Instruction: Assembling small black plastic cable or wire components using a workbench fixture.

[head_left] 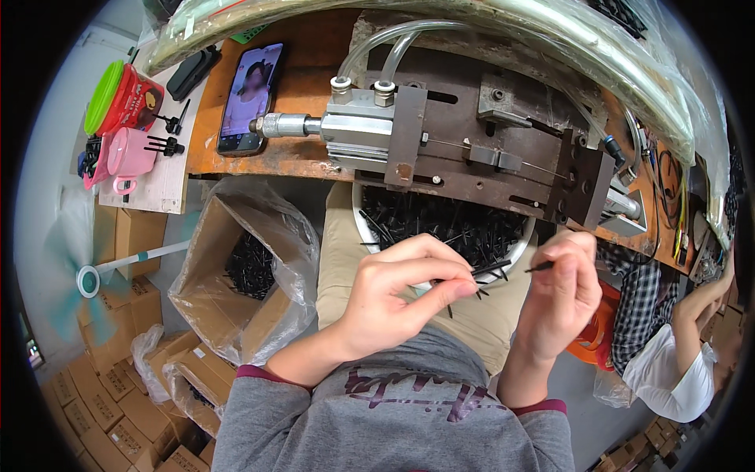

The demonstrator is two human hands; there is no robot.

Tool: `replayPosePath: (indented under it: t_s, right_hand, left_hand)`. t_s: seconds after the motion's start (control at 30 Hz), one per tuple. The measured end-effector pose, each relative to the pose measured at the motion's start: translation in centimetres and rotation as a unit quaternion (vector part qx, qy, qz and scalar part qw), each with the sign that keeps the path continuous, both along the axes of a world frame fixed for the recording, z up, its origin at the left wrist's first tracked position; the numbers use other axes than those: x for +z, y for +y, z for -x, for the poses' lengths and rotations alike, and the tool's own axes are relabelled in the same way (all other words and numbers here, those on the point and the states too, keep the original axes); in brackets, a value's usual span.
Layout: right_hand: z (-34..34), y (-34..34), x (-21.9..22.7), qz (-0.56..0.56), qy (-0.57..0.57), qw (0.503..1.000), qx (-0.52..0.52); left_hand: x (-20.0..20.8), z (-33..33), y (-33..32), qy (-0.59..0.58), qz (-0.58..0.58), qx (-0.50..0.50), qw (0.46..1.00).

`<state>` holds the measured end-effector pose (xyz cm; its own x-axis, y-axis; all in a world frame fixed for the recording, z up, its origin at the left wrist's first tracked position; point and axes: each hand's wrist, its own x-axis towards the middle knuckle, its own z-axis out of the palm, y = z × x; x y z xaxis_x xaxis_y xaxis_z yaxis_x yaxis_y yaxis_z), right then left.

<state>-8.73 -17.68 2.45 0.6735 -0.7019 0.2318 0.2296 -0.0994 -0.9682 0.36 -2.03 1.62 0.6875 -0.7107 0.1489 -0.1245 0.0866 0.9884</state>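
My left hand [389,291] is closed in a pinch over my lap, with thumb and forefinger together. Out past its fingertips stick the thin prongs of a black plastic part [494,268]; whether it is one part or more I cannot tell. Opposite it, my right hand [565,295] grips a short black stick-like piece [539,267], its tip aimed at the left hand and apart from it. Just beyond both hands, a white tub [519,253] on my lap holds many loose black plastic parts [440,220]. Above the tub lies a steel clamping fixture [472,179] with a pneumatic cylinder [358,130].
A phone [250,98] rests on the wooden bench left of the cylinder. Farther left are a pink cup [132,152] and a red tub [141,98]. Below stand an open carton [200,275] with black parts and a fan [88,281]. A co-worker [676,370] sits at right.
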Motion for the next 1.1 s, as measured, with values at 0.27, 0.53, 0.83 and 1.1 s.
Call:
replayPosePath:
  t_s: [0.27,0.53,0.83,1.1]
  right_hand:
    - [-0.1,-0.1,-1.2,-0.226,0.03,0.971,0.078]
    - [-0.8,0.2,-0.9,-0.226,0.034,0.965,0.131]
    - [-1.2,0.1,-0.4,-0.242,0.01,0.961,0.13]
    - [-1.0,0.0,-0.7,-0.252,-0.009,0.955,0.153]
  left_hand:
    - [1.5,-0.1,0.1,-0.066,0.004,-0.033,0.997]
    - [1.2,-0.6,0.9,-0.138,0.049,-0.057,0.988]
    - [0.6,-0.6,0.6,-0.235,0.051,-0.059,0.969]
    - [0.2,-0.2,0.7,-0.249,0.038,-0.065,0.966]
